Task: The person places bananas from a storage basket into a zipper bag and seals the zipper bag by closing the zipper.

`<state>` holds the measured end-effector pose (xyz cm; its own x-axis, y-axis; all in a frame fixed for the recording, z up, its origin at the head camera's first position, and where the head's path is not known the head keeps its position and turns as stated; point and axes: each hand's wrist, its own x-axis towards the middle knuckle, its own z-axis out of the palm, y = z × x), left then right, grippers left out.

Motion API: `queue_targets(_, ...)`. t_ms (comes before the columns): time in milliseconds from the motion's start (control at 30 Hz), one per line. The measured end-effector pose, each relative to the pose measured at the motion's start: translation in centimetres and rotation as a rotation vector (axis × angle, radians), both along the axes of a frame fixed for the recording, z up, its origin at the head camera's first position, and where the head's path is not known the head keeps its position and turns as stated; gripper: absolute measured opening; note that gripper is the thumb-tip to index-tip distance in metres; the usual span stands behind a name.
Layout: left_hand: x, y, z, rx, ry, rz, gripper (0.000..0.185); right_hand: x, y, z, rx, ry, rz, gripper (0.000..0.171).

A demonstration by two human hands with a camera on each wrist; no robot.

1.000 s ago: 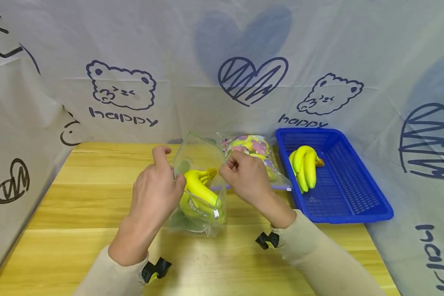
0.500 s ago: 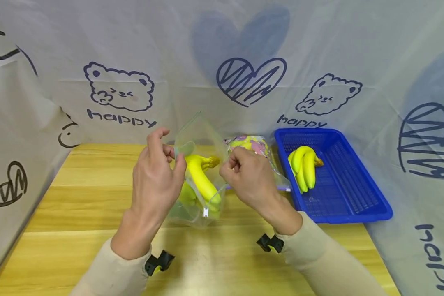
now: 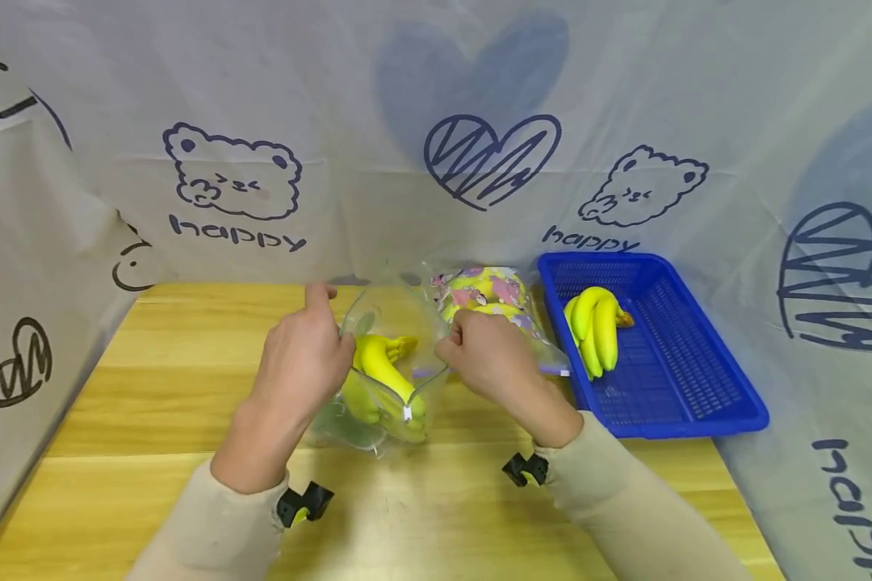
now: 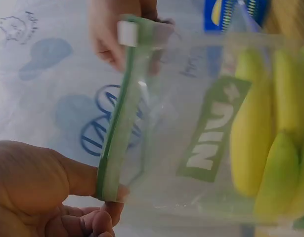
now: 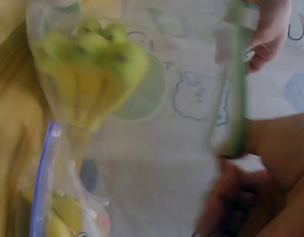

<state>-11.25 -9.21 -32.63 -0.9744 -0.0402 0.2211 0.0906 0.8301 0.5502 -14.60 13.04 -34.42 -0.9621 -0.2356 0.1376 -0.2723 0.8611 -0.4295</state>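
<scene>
The head view looks forward and down from above the clear zip bag (image 3: 385, 379), taking in the table (image 3: 153, 403) around it and the blue basket (image 3: 668, 403) to its right; the left wrist view sits very close beside the bag (image 4: 201, 138), facing its green zip strip (image 4: 117, 133); the right wrist view, equally near and blurred, faces the bag (image 5: 142, 123) from the opposite side; all three share the bag.

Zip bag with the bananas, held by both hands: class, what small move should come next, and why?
Probably run the white slider along the green zip strip. The left hand and right hand each pinch one end of it, and the bananas sit inside the clear bag.
</scene>
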Motion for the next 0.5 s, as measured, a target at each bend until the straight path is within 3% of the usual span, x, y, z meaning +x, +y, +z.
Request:
queue_targets(67, -0.3, -0.3, -0.4, -0.035, -0.106, 0.000, 0.052, -0.2, 0.0, -0.3, 0.060, -0.116, 0.012, 0.027)
queue_targets(167, -0.8, -0.6, -1.3, -0.086, -0.148, -0.003, 0.043, -0.3, 0.0, -0.7, 0.100, -0.171, 0.004, 0.023)
queue_targets(300, -1.5, -0.5, -2.1, -0.197, -0.144, -0.007, 0.019, -0.5, -0.6, -0.8, 0.108, -0.133, -0.012, 0.019)
queue_targets(500, -1.9, -0.2, -2.5, -0.347, -0.136, 0.016, 0.018, -1.6, -0.5, -0.7, 0.167, 0.028, -0.055, 0.029)
